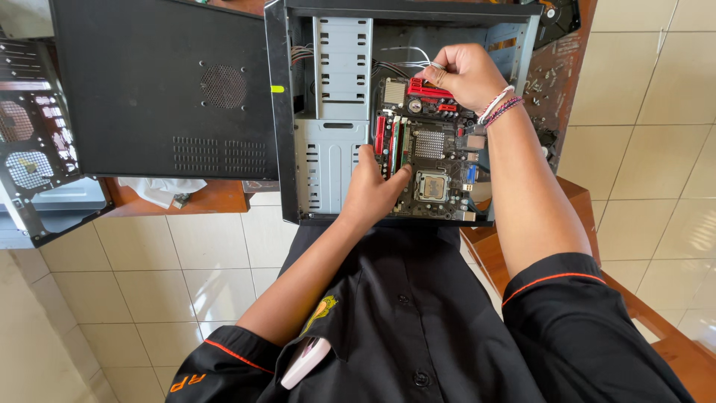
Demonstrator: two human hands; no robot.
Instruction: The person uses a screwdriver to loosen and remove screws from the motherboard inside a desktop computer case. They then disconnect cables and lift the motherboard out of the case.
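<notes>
Closest: person's black shirt w/ a small yellow badge (319, 312) on the chest. Left hand (371, 192) lies flat on the dark green circuit board (432, 160), fingers spread, holding nothing, by the red & green slots. Board sits inside the open grey metal computer case (328, 149) on the brown wood counter (216, 198). Farther up, right hand (466, 75) has its grip pinched on thin white wires (406, 56). Black side panel (164, 89) lies left.
</notes>
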